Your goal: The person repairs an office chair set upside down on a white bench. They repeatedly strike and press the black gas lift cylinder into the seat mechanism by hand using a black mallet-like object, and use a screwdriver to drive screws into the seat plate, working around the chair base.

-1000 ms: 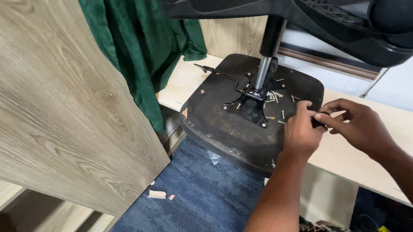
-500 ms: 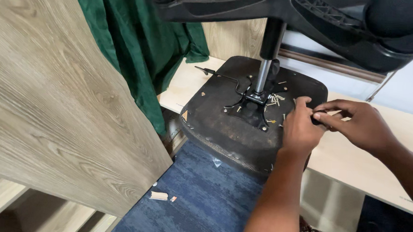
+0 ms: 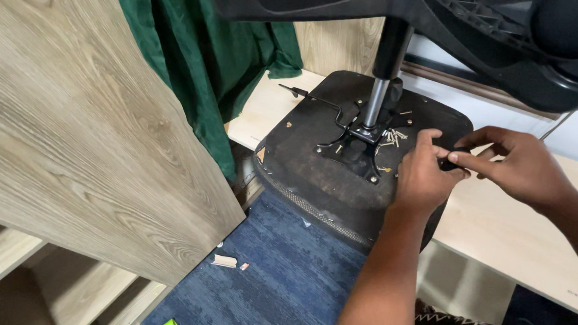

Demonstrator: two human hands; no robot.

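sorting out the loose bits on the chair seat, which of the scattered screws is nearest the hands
The loose screw lying alone on the seat underside, just left of the left hand. The other screws cluster higher up beside the metal post.

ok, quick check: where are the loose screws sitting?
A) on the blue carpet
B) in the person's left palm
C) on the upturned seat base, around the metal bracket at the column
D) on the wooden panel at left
C: the small screws lie scattered on the black seat base next to the bracket, close to the left hand; the right hand pinches a small dark part beside it.
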